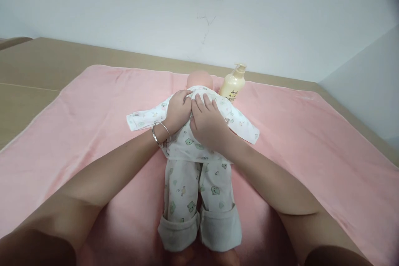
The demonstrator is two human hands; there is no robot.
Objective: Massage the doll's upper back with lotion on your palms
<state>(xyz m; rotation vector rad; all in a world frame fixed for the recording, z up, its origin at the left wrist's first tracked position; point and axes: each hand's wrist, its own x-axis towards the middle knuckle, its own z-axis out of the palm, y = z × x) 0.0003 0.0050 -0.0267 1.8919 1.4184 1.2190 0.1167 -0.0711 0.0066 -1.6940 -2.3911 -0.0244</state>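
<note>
In the head view, a doll (199, 153) lay lengthwise along the middle of the frame, on a pink blanket (311, 133). Its round, bare head (200, 79) was above the centre, and its feet were at the lower edge, in shadow. It wore a white shirt (187, 144) with small printed animals, and trousers (215, 189) of similar pattern, with wide turned-up cuffs (221, 228). The two sleeves were spread to the left and to the right.

The doll was directly under both hands. The left hand (179, 111) rested on the shirt, left of the centre and just below the head; its fingers were partly hidden, so I cannot tell if they gripped the cloth. The right hand (209, 122) was laid flat on the shirt, a little right of the centre, with its fingers extended and not closed on anything. The hands were side by side and very near each other. Bracelets (155, 136) circled the left wrist.

A pale yellow pump bottle (233, 85) stood on the blanket, upper right of the doll's head. The wooden table (46, 60) showed at the left, and the white wall (280, 20) filled the upper part.
</note>
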